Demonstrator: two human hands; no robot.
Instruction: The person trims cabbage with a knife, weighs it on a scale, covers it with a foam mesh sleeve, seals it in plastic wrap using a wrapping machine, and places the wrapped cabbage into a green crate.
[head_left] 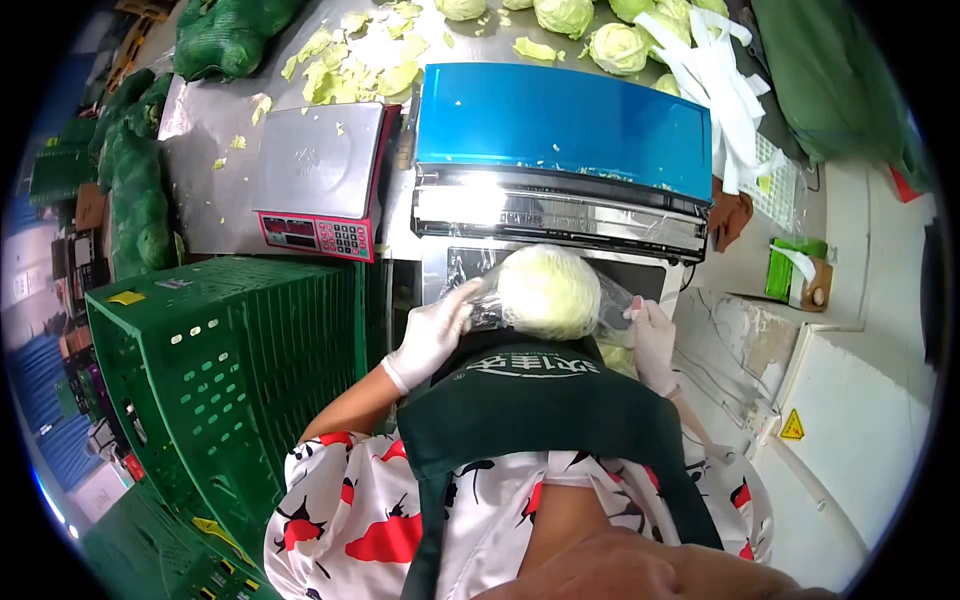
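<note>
A pale green cabbage (550,290) sits in front of my apron, with clear plastic film (486,303) drawn out to both sides of it. My left hand (436,332), in a white glove, is closed on the film at the cabbage's left. On the other side, my gloved right hand (653,340) pinches the film's right end (617,304). Just beyond the cabbage stands a film wrapping machine with a blue cover (565,125) and a metal front. Part of another cabbage (618,358) shows below, mostly hidden by the apron.
Left of the machine is a red-edged weighing scale (318,165) on a metal table (205,190). Loose leaves (365,65) and several cabbages (618,48) lie at the back. Green crates (230,370) stand close on my left. White plastic bags (715,90) hang at the right.
</note>
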